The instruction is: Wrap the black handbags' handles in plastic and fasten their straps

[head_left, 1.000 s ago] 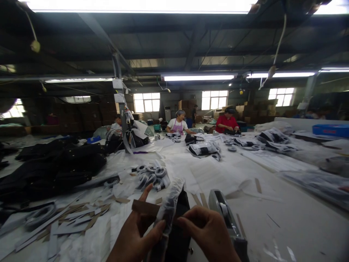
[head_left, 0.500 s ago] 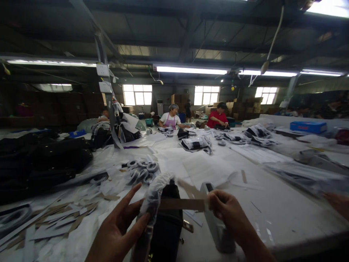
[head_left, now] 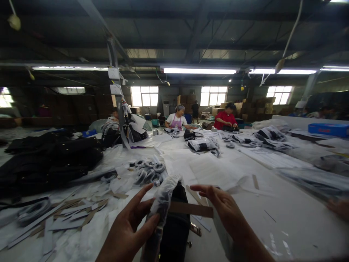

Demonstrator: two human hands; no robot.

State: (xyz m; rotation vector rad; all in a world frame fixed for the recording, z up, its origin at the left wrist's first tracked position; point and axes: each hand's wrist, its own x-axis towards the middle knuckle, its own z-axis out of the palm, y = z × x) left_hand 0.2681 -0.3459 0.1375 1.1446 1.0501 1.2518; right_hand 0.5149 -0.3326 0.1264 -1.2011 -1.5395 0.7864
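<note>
My left hand (head_left: 136,223) grips a plastic-wrapped strap (head_left: 163,203) on a black bag (head_left: 174,233), thumb on the near side and fingers behind. From the strap a brown cardboard strip (head_left: 195,209) sticks out to the right, across the bag. Beyond the strip's free end, my right hand (head_left: 222,205) is open, fingers stretched to the left and apparently holding nothing. Under that hand stands a grey tape dispenser (head_left: 222,233), largely covered by the hand and forearm. A metal clasp (head_left: 195,229) shows at the bag's right side.
Left of my hands lie loose card strips (head_left: 71,214) and a bundle of grey rings (head_left: 149,169). Black bags (head_left: 54,156) are heaped at far left. White foam sheets (head_left: 215,169) lie ahead. Two co-workers sit across the table; another person's hand (head_left: 338,207) shows at right.
My right hand has let go of the cardboard strip's end and its fingers have straightened. The left hand keeps its grip on the strap. The whole view has shifted, so things appear further right.
</note>
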